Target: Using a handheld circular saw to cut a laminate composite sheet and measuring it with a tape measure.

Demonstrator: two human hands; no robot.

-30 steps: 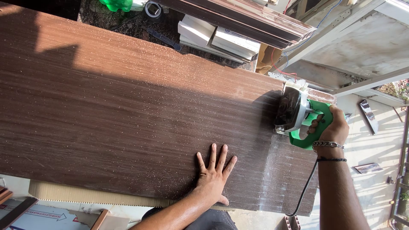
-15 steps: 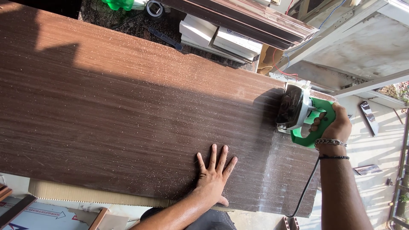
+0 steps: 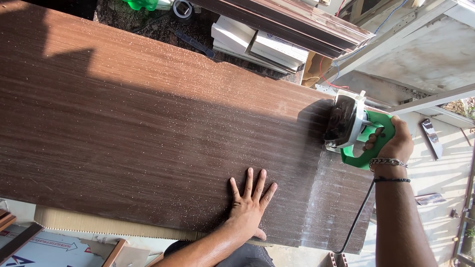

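the right hand [image 3: 391, 143] has its fingers clamped on the green saw [image 3: 354, 131] at the stiff, heavy-looking, dust-slick board's [image 3: 148, 133] far edge, best gripped by its handle, while the left hand [image 3: 250, 200] presses flat, fingers apart.

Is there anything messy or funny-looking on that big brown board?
Yes. Pale sawdust speckles the brown laminate board, thickest in a dusty stripe running toward the green circular saw held by the right hand. The left hand presses flat beside it.
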